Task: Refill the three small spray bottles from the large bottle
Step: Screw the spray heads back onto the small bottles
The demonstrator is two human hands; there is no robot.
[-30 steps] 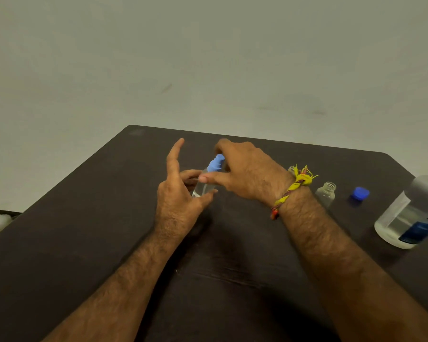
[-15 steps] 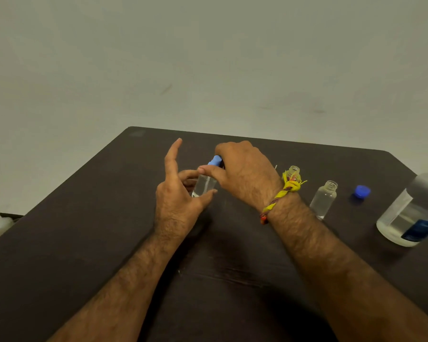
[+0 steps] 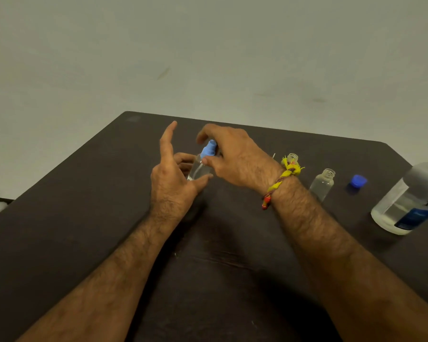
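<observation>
**Between both hands: a small spray bottle being capped**

Nearest the left hand (image 3: 171,183), thumb and curled fingers (image 3: 183,160) pinch the small spray bottle (image 3: 199,169), forefinger raised. It looks light, clear, smooth, likely slippery; hold the body. Beyond, the right hand (image 3: 235,156) pinches its blue spray cap (image 3: 209,149). Rightward on the surface (image 3: 84,206) stands the large bottle (image 3: 410,203).

Both forearms reaching in from the near edge, converging mid-scene. Left hand (image 3: 173,178) with index finger raised straight, thumb and curled fingers pinching something small. Right hand (image 3: 235,154) arched just beside it, thumb and fingertips gripping from above.
</observation>
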